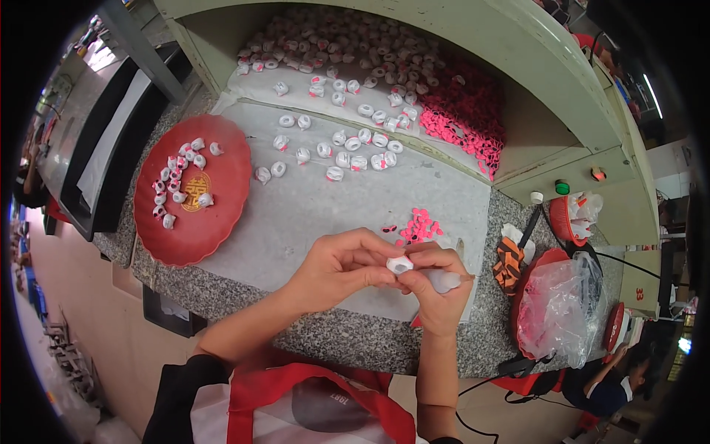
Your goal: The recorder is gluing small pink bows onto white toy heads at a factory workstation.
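**Both hands closed on one small white ring piece above the desk's near edge**

The left hand (342, 265) and right hand (436, 285) meet at the fingertips, pinching a small white ring piece (399, 264) between them; the right hand also grips a slim tool with a pale handle (450, 280). The piece sits above the speckled stone front edge of the desk (296, 333), near the person's body.

A scalloped red plate (214, 214) at the left holds a small cluster of finished white-and-pink pieces (177, 177) on its upper half; the rest of its glossy surface is bare. At the right, a red bowl with a crinkled clear plastic bag (558, 303) holds pink bits, and a small red basket (569, 218) sits behind it.

A smooth pale sheet (310, 214) covers the desk's middle. Loose white rings (347, 144) lie scattered along its far side, a dense heap fills the recess beyond, and flat pink dots (418, 226) lie just past the hands. Between the plate and the hands the sheet is open.
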### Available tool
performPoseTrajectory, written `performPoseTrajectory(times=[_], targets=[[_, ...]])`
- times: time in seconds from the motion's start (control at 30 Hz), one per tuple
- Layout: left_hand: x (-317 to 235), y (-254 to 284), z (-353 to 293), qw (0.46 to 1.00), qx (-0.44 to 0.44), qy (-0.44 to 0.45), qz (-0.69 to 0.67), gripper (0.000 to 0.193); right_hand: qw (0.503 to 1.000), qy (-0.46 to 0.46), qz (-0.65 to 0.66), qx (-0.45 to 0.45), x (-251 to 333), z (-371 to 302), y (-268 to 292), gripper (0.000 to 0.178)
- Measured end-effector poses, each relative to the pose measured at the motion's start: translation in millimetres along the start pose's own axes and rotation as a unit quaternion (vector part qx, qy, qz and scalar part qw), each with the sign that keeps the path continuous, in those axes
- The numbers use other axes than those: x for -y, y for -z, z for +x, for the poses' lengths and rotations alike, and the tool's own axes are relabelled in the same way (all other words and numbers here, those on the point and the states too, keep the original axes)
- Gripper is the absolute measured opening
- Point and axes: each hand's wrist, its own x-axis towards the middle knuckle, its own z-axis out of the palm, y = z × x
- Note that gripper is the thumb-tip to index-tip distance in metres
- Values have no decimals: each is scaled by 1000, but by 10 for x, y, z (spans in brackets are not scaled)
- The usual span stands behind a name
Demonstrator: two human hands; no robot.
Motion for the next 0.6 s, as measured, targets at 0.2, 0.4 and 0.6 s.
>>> performPoseTrajectory(times=[0.2,0.4,0.6], targets=[[-7,-14,-10,999,-20,22,-19,25,996,-60,66,-4,30,-6,-12,24],[2,-9,-17,999,-19,44,7,27,998,-55,34,-3,-5,7,-9,23],[4,-9,-23,999,-14,25,40,27,997,-62,54,-10,-61,2,-7,25]])
